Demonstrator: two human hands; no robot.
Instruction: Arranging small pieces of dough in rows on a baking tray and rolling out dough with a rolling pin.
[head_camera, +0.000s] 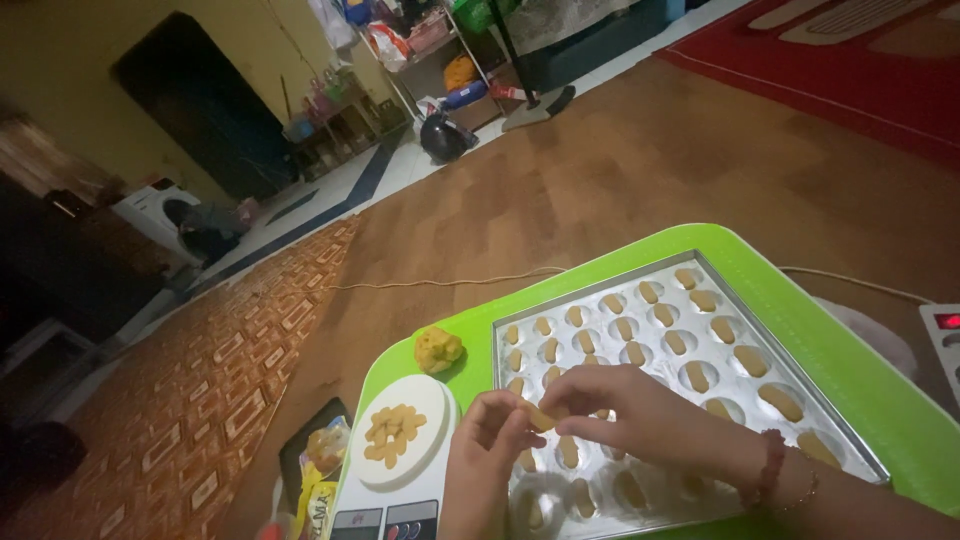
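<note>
A metal mould tray (858, 438) with round hollows lies on a bright green low table (860, 360); most hollows hold an oblong piece of yellow dough. Both hands meet over the tray's near left part. My left hand (487, 455) and my right hand (625, 415), with a beaded bracelet at the wrist, pinch one small dough piece (540, 418) between their fingertips. A lump of yellow dough (438, 349) sits on the table left of the tray. A white kitchen scale (405, 440) beside my left hand carries several small dough pieces.
A dark pouch and a yellow packet (318, 470) lie on the floor mat by the scale. A thin cord (440, 282) runs across the brown floor. A device with a red display (944, 335) sits at the right edge. Shelves, a fan base and a washing machine stand far back.
</note>
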